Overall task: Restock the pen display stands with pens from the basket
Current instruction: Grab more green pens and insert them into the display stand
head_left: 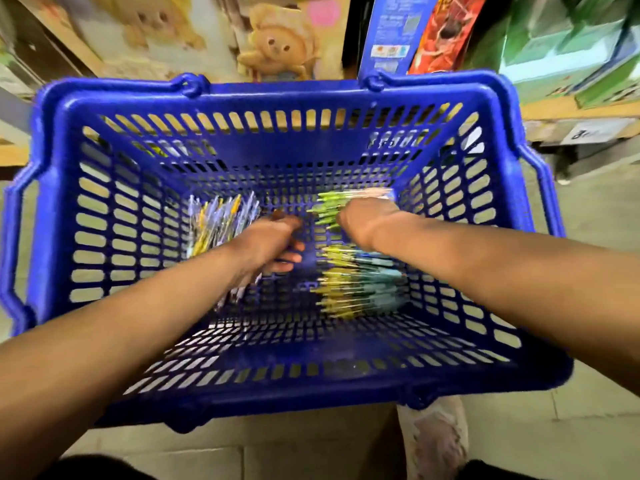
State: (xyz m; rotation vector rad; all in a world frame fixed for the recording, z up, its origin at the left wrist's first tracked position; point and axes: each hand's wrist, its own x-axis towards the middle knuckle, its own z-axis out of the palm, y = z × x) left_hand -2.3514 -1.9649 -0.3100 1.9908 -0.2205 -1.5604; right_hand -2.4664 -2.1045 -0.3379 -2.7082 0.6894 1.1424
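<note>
Three bundles of pens lie on the floor of the blue basket (221, 98): a white-and-yellow bundle (221, 220) toward the left wall, its long axis running from the near side to the far side, and two yellow-green and teal bundles toward the right wall, one far (332, 202) and one near (356, 285), their long axes crosswise with the pointed tips toward the middle. I see my left hand (273, 244) low between the bundles, fingers curled, touching the white-and-yellow pens; whether it grips any I cannot tell through the blur. My right hand (363, 220) lies over the far green bundle, fingers hidden, so its hold is unclear too. A bare strip of floor runs between the bundles. The basket is hard plastic, slotted on every wall, with a thick rolled rim, and stands on pale tiles (519, 441) below shelves of boxed goods (561, 46).
</note>
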